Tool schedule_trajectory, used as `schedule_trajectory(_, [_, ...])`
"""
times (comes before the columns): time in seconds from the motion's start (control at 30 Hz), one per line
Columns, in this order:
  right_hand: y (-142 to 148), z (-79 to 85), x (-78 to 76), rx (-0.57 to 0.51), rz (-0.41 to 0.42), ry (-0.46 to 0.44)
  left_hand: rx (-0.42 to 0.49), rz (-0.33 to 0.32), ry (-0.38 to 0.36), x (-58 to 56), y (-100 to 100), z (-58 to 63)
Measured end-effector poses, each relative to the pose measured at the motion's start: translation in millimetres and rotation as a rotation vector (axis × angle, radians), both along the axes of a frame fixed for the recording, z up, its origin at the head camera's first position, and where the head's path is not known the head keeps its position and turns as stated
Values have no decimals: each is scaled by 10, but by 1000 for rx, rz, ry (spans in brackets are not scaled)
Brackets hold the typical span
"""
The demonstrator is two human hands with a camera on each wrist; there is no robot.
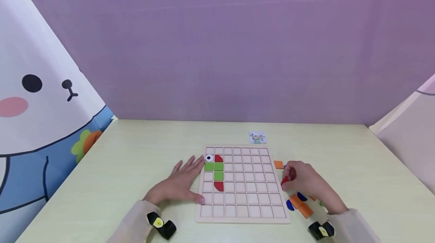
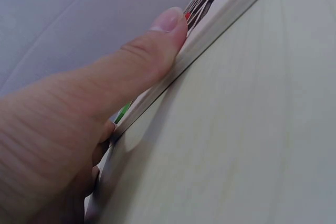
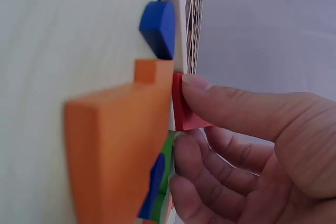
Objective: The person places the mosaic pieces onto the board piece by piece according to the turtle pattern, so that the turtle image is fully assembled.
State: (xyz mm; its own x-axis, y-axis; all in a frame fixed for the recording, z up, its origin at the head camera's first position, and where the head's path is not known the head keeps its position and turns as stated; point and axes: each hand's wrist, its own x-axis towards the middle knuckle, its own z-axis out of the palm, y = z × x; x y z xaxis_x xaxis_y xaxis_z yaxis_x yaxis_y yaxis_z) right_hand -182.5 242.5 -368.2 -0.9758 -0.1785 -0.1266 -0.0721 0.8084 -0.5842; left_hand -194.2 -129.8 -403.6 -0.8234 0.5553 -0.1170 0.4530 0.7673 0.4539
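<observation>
A pale wooden grid board (image 1: 242, 220) lies on the table, with a white eye tile (image 1: 209, 158), green squares (image 1: 219, 176) and red rounded pieces (image 1: 219, 186) set in its left columns. My left hand (image 1: 180, 184) rests along the board's left edge, fingers spread, thumb on the frame in the left wrist view. At the board's right side my right hand (image 1: 304, 179) pinches a red piece (image 3: 186, 109) between thumb and fingers.
Orange squares (image 1: 305, 210), blue rounded pieces (image 1: 290, 205) and bits of green lie right of the board, some under my right hand. Behind the board is a small picture card (image 1: 257, 137). A purple panel (image 1: 238, 58) stands at the table's back edge.
</observation>
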Motion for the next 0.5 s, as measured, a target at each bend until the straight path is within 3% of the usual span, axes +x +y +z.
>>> schedule_trajectory(0.5, [-16,26,6,-37,45,21,7,1,-4,-4,-5,-8])
